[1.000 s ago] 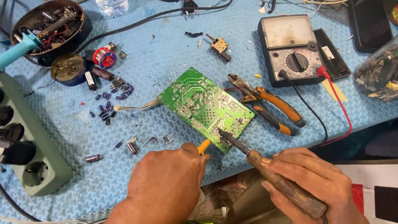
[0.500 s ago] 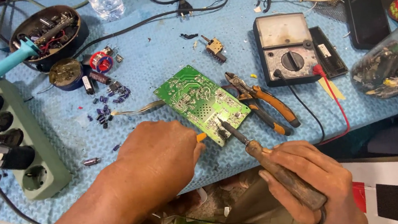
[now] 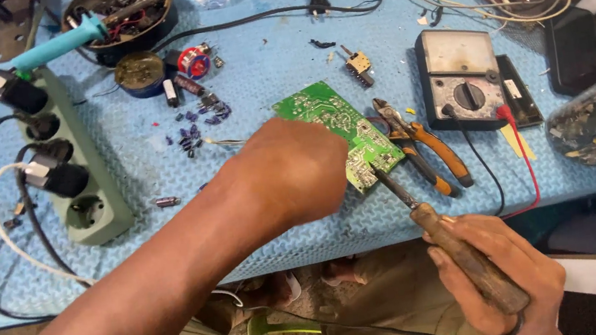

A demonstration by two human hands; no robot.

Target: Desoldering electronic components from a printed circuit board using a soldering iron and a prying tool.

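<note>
Green circuit board (image 3: 342,128) flat on blue mat; wooden-handled soldering iron (image 3: 438,230) tip touching its near edge.

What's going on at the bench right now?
A person is working on a green circuit board lying on the blue mat. The right hand grips a wooden-handled soldering iron, its tip on the board's near edge. The left hand reaches over the board, hiding part of it. Orange-handled pliers and an analogue multimeter lie just right of it.

Bright, even daylight; soft short shadows fall toward 6 o'clock. The left hand (image 3: 291,172) is motion-blurred; the table (image 3: 283,48) stays sharp, with mild bending at frame edges.
</note>
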